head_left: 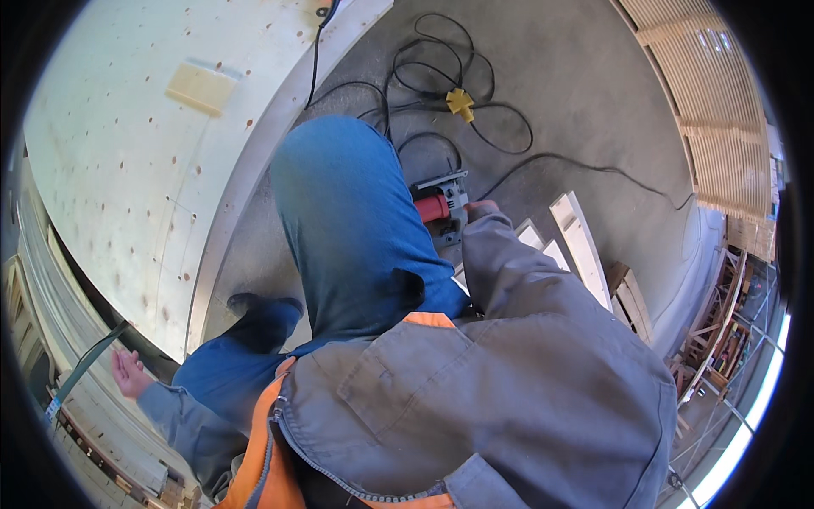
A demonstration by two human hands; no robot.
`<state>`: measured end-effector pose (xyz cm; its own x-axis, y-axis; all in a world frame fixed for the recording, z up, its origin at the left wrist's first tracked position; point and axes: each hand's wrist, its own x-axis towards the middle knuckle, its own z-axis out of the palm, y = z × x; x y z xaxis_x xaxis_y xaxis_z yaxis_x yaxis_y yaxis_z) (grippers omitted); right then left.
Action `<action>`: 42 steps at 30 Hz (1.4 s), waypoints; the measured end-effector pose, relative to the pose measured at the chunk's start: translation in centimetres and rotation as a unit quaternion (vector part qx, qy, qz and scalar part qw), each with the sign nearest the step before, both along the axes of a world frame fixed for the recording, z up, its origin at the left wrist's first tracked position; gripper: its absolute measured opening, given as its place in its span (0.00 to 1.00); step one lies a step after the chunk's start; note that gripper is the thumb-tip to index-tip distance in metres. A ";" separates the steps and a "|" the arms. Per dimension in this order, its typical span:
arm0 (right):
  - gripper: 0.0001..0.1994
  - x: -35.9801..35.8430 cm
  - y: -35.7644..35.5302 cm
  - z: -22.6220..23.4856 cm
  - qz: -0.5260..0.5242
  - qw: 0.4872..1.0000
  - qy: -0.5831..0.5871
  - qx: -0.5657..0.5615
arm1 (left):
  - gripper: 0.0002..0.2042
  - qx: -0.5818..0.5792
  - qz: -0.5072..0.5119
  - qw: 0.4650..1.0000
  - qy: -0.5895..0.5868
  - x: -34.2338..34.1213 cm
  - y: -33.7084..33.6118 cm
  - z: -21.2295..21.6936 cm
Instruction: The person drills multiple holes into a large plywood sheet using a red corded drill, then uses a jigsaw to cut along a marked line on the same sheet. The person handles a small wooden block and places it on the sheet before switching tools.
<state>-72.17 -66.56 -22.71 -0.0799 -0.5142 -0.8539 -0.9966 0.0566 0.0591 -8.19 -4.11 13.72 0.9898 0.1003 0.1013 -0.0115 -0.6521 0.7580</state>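
Down to the right of my bent knee is a jigsaw (441,206) with a red body and a grey metal head and base plate; its thin blade points away from me. My right hand (482,205) is at the right side of the metal head and appears to grip it. Most of its fingers are hidden behind the tool and my grey sleeve. Far out to the left, my left hand (129,373) is empty, its fingers loosely curled and apart. It is beside the near end of a large pale panel (153,187) dotted with brown spots.
Black cable (424,64) loops over the grey floor around a yellow socket block (460,103). White wooden offcuts (581,246) lie right of my arm. A yellowish flat piece (201,88) rests on the panel. Ribbed boards (704,93) are stacked at the far right.
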 end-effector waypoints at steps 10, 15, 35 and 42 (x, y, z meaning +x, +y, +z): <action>0.29 4.0 13.6 -1.0 0.065 0.990 -0.004 0.127 | 0.23 -0.310 0.091 0.898 0.300 6.4 24.6 8.0; 0.29 -6.3 10.7 3.1 0.012 0.990 0.129 0.057 | 0.22 -0.003 0.069 0.998 -0.001 -3.0 3.1 -2.8; 0.28 -2.6 5.8 5.4 -0.054 0.991 0.124 -0.003 | 0.19 0.085 0.024 0.996 -0.009 -5.2 1.4 0.3; 0.28 -2.2 2.8 8.2 -0.083 0.991 0.089 -0.057 | 0.18 0.092 0.009 0.996 0.012 -5.6 0.0 0.7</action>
<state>-74.36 -63.79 -14.49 -0.3148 -0.5745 -0.7556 -0.9476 0.2352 0.2160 -13.80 -4.14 14.44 0.9902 0.1007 0.0963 0.0186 -0.7805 0.6249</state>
